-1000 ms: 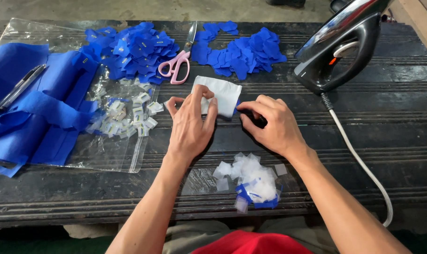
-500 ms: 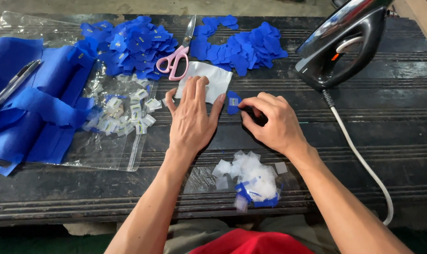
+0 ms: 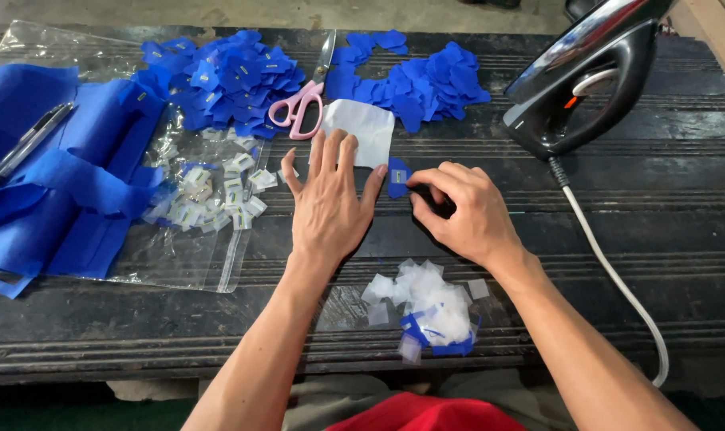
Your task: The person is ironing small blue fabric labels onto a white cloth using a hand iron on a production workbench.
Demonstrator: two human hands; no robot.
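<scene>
Hands at dark surface (image 3: 657, 207). Since earlier frames, white sheet (image 3: 362, 132) uncovered; left hand (image 3: 328, 209) now flat, fingers spread, holding nothing. Right hand (image 3: 466, 211), grip pinched shut on small blue patch (image 3: 397, 176), beside left fingertips. Pink scissors (image 3: 302, 104) and iron (image 3: 586, 76) beyond.

Dark, worn plank table (image 3: 681, 239), even light

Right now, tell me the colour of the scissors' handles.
Pink, on the scissors lying among the blue fabric pieces; the head view shows it.

Glossy black iron (image 3: 574, 76); matt blue cloth pieces (image 3: 414, 76).
</scene>
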